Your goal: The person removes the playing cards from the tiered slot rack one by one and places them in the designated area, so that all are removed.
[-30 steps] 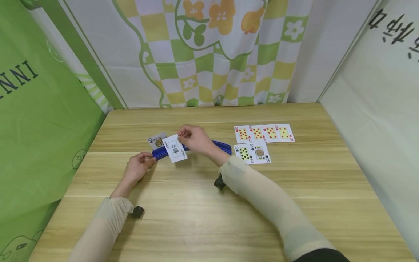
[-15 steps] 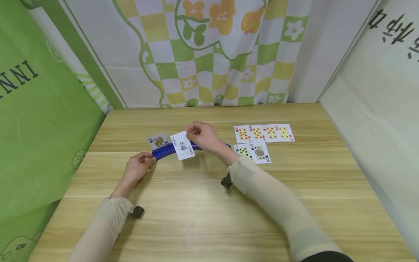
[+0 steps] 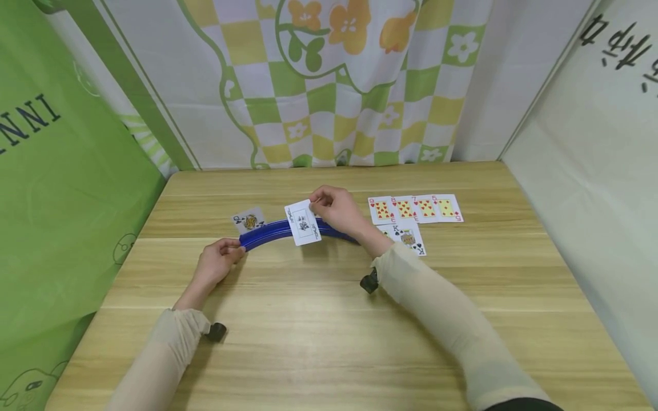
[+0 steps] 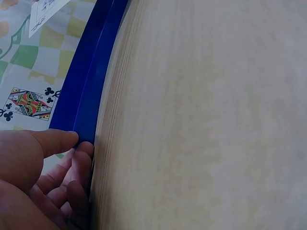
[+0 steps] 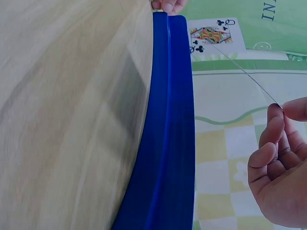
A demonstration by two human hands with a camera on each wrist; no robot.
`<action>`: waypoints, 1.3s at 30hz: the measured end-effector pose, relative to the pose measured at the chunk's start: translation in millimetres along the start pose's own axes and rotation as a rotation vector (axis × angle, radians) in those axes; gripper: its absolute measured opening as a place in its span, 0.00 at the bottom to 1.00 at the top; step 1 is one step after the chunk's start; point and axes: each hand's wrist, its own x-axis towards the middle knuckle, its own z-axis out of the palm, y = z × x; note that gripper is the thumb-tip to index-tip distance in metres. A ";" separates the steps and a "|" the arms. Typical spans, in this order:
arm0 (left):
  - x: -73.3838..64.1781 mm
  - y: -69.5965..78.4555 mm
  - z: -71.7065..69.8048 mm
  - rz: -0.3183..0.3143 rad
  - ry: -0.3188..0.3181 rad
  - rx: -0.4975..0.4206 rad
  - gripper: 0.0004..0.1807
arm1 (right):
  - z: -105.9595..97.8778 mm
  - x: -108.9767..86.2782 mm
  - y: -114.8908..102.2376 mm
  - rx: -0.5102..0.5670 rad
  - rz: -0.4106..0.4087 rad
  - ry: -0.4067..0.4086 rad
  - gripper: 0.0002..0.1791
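Note:
A curved blue playing card holder (image 3: 269,231) stands on the table. My left hand (image 3: 216,262) pinches its left end between thumb and fingers, seen closely in the left wrist view. At that end a queen of clubs (image 3: 250,220) stands in the holder, face toward me. Over the middle of the holder, my right hand (image 3: 336,211) pinches a joker card (image 3: 303,222) by its upper right corner, the card tilted and face toward me. Seen from the right wrist, the joker card (image 5: 249,74) is edge-on, apart from the holder's slot. My right forearm covers the holder's right end.
Right of the holder lie a king of spades (image 3: 408,238) and a black ten, partly hidden by my right wrist. Behind them several red cards (image 3: 425,209) overlap in a row. A checked curtain (image 3: 339,114) hangs at the table's back edge, with cloth walls on both sides.
My right hand has carried the joker card rightward along the holder and slightly away from me, from near the queen to the middle. The left hand has stayed on the holder's end.

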 end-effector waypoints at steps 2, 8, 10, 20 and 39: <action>-0.1 0.2 0.1 0.002 0.001 -0.003 0.22 | -4.0 -0.9 1.2 -0.003 0.011 0.004 0.08; 0.0 0.2 0.3 0.008 -0.002 -0.006 0.23 | -15.0 -3.2 5.5 -0.022 0.041 0.013 0.08; -0.5 0.0 0.5 0.005 -0.003 0.000 0.23 | -18.7 -4.0 6.9 -0.030 0.057 0.020 0.08; -2.0 0.3 0.7 0.003 -0.001 0.002 0.22 | -36.5 -10.6 15.3 -0.049 0.107 0.048 0.08; -0.8 0.3 0.2 0.003 0.001 0.008 0.23 | -66.5 -22.8 30.7 -0.015 0.142 0.085 0.10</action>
